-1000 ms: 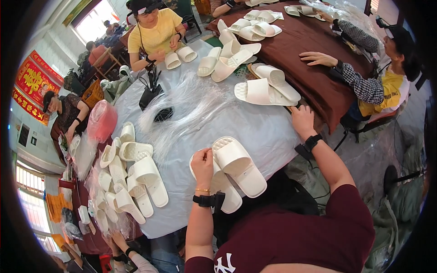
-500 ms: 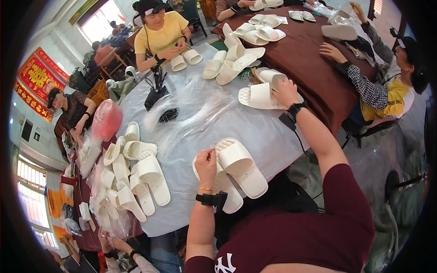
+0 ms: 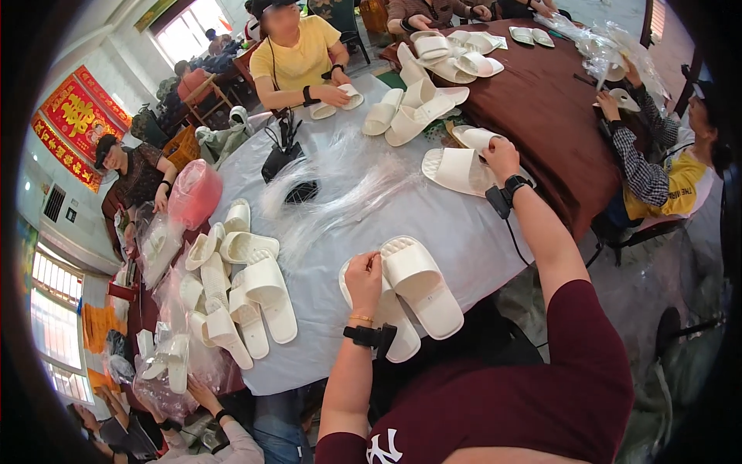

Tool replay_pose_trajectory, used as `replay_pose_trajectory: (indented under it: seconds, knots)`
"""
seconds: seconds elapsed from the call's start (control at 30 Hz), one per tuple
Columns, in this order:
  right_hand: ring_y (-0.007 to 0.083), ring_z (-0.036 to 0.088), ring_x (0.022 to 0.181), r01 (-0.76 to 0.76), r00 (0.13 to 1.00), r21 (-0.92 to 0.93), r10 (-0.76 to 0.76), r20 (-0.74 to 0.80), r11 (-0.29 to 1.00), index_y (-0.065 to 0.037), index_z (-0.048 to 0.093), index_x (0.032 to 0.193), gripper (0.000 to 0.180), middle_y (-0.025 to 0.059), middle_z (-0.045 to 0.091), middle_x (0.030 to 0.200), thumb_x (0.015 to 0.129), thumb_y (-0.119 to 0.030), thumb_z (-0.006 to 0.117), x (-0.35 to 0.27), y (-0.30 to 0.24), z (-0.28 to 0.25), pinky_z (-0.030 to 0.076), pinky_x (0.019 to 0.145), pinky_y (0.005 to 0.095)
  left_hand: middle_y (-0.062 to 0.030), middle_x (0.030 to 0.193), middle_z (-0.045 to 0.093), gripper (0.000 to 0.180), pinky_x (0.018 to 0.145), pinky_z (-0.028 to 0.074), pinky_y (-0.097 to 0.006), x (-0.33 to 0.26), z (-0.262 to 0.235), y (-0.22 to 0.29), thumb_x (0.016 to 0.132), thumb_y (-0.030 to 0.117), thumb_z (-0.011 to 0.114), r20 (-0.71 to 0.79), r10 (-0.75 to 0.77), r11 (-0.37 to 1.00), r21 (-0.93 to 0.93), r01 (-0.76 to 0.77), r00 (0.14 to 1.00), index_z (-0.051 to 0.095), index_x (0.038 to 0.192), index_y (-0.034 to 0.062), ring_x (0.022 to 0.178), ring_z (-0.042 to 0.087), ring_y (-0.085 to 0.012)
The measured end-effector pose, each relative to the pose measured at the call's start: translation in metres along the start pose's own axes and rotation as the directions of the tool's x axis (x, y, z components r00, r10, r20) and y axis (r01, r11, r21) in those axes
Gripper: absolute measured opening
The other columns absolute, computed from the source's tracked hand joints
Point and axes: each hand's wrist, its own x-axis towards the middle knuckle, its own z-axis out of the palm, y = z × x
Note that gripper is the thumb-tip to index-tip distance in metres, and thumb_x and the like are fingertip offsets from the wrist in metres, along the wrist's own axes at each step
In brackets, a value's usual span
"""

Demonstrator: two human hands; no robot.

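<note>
Before me on the sheet lies a pair of cream slippers: the right-hand slipper [image 3: 422,286] shows whole, while the left-hand slipper [image 3: 398,332] is partly covered by my left hand [image 3: 364,277]. That hand is closed above its strap; whatever its fingers pinch is hidden. Farther right, my right hand [image 3: 502,157] is closed at the strap edge of another cream slipper [image 3: 457,170]. I cannot make out what is between those fingers. One more slipper [image 3: 473,138] lies just behind it, partly covered.
Loose clear plastic film [image 3: 340,193] and a black device with cords [image 3: 284,162] lie mid-table. Cream slippers [image 3: 263,290] pile up at left, beside a pink plastic bundle [image 3: 195,193]. More slippers [image 3: 417,116] are at the back. Co-workers sit around the brown-covered table [image 3: 533,93].
The view has shifted slightly, moving the scene rightward. My right fingers have curled in more at the slipper's strap; my left hand stays put. The co-worker at right has lowered a slipper.
</note>
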Motion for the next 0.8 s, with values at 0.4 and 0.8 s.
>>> replay_pose_trajectory:
  seconds: [0.4,0.8]
  knots:
    - [0.0307,0.056,0.107,0.002,1.0,-0.308,-0.004,-0.005,0.951,-0.008,0.067,0.093,0.028,0.0117,0.062,0.109,0.071,-0.026,0.07,-0.011,-0.025,0.015,0.046,0.086,0.0472,-0.0102,0.074,0.062,0.013,0.061,0.046,-0.03,-0.004,-0.002,0.003,0.084,0.012,0.064,0.002,0.008,0.999,0.031,-0.008,1.0,0.071,0.088,0.0006,0.063,0.057,-0.0191]
    - [0.0352,0.062,0.073,-0.065,0.98,0.305,0.119,-0.162,0.95,0.003,0.063,0.078,0.032,0.0218,0.063,0.08,0.077,-0.027,0.07,-0.053,-0.028,-0.042,0.048,0.066,0.0404,-0.0111,0.077,0.062,0.014,0.066,0.048,-0.033,-0.001,-0.012,0.01,0.084,0.012,0.064,-0.026,0.022,0.994,0.11,-0.018,0.999,0.07,0.091,0.0023,0.069,0.059,-0.0235]
